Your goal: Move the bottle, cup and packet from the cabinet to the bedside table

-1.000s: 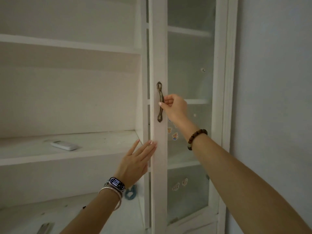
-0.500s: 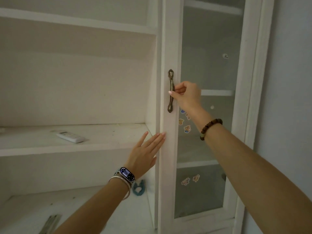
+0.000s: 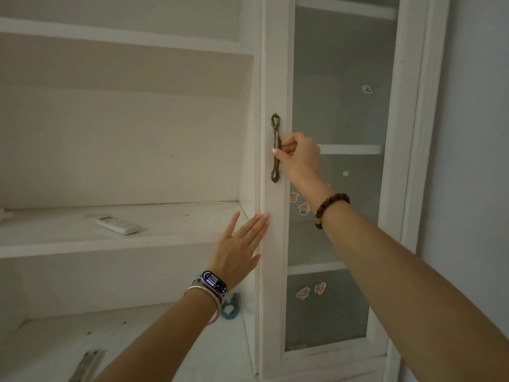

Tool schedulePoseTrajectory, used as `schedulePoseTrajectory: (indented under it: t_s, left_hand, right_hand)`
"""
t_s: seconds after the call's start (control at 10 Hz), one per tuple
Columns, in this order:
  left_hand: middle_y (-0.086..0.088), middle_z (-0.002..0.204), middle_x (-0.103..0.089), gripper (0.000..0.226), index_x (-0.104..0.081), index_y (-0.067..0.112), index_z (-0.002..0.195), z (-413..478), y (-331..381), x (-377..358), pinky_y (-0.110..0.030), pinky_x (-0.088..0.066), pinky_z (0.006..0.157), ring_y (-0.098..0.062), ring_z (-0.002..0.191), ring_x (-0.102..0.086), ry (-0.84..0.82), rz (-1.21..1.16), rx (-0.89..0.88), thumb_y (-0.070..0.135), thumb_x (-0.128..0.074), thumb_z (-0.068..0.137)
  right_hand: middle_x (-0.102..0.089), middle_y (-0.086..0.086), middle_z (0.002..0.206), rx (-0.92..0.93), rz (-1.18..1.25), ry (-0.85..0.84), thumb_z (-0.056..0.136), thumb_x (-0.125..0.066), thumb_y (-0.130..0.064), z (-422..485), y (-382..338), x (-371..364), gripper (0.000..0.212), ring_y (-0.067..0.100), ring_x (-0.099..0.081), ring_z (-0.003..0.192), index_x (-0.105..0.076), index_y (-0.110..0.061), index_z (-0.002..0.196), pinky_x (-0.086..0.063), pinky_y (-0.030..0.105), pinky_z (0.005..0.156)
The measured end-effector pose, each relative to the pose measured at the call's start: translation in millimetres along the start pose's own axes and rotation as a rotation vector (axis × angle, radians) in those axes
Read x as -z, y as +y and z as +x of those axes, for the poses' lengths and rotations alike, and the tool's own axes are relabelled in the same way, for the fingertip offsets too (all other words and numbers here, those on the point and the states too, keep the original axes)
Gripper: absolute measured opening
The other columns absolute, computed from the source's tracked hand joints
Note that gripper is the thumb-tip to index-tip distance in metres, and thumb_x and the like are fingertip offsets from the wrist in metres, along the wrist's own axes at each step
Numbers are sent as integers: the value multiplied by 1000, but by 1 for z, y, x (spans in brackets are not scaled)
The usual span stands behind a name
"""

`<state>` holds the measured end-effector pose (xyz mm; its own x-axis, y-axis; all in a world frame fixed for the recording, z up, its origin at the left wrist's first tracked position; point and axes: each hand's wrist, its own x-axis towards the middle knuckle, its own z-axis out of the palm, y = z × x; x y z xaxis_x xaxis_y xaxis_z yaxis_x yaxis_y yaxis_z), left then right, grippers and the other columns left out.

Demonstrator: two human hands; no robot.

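A white cabinet door (image 3: 274, 257) with frosted glass panes stands in front of me. My right hand (image 3: 298, 155) grips its dark metal handle (image 3: 275, 133). My left hand (image 3: 239, 249) lies flat and open, fingertips against the door's left edge. No bottle, cup or packet shows anywhere in view; what stands behind the frosted glass cannot be made out.
Open white shelves (image 3: 110, 244) fill the left. A white remote control (image 3: 117, 224) lies on the middle shelf. A teal clip-like object (image 3: 230, 308) and a metal strip (image 3: 86, 365) rest on the lower shelf. Cartoon stickers (image 3: 303, 208) dot the glass. A plain wall is at right.
The view has shifted so the door sits further right and closer. Both hands keep their places on the handle and the door edge.
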<state>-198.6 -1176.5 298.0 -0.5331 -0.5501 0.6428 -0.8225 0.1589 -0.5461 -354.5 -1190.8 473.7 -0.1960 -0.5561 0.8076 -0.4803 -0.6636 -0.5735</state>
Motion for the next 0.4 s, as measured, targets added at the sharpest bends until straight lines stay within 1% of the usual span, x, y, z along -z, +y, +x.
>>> schedulePoseTrajectory:
  t_s: [0.1, 0.2, 0.3, 0.4]
  left_hand:
    - [-7, 157, -9, 77, -13, 10, 149, 0, -1, 5, -51, -10, 117, -20, 144, -8, -20, 15, -4, 50, -42, 91]
    - [-7, 157, -12, 72, -17, 10, 149, 3, -1, 7, -51, -12, 117, -19, 143, -9, 6, -20, -13, 48, -39, 91]
    - [-7, 153, -26, 62, -28, 10, 146, 4, 1, 17, -50, -20, 115, -19, 142, -19, 52, -101, -14, 42, -32, 93]
    - [-6, 148, -39, 53, -40, 11, 141, 4, 3, 21, -48, -25, 113, -21, 139, -30, 146, -223, 64, 34, -38, 93]
  right_hand:
    - [-59, -9, 78, 37, -15, 11, 84, -72, -11, -7, -1, 2, 13, -3, -53, 66, -65, -10, 96, -43, -1, 61]
    - [-62, -6, 87, 103, -68, 40, 89, -67, -18, -16, 3, 10, 14, -2, -55, 69, -66, -13, 102, -43, 6, 61]
    - [-63, -5, 95, 133, -131, 33, 92, -61, -25, -28, 12, 23, 13, 7, -60, 78, -63, -18, 103, -47, 14, 67]
    - [-62, -9, 94, 185, -271, 40, 93, -55, -25, -44, 23, 41, 10, 9, -61, 80, -61, -22, 101, -48, 21, 65]
